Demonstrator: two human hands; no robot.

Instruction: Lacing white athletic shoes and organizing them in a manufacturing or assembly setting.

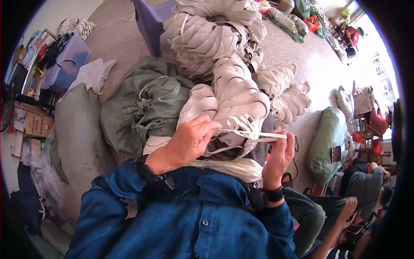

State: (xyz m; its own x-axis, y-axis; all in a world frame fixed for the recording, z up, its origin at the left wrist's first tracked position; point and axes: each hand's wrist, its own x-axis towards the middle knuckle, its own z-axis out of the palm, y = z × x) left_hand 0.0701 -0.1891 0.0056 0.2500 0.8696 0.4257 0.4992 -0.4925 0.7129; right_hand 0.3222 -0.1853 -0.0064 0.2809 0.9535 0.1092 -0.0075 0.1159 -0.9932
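1. Left hand (189, 140): thumb and fingers brought together, apparently pinching one end of a narrow white strap (269, 134); the exact contact is masked by the fingertips.

2. Right hand (278, 159): thumb and forefinger clamped on the same strap, at a bend close to their tips.

3. Step in hand, as judged: drawing out and ordering the strap over the near end of a white bundle (235, 93) of nested, shoe-like pieces. Good practice would be to pull evenly from both sides, with the band flat and untwisted, so that it does not bite into the soft pieces.

4. Caution: the loose strips (243, 123) curling from the bundle's near end lie just beside the strap and could be caught in a loop; sorting them aside first seems wise.

5. Strap relative to grip: it runs from the left pinch toward 3 o'clock, ending between the right fingertips (12 o'clock being away from the wearer). Whether it touches the bundle cannot be told.

6. Bundle relative to grip: its body lies at 1 o'clock from the left pinch and 10 o'clock from the right; a green sack (125, 93) adjoins at about 10 o'clock from the left.
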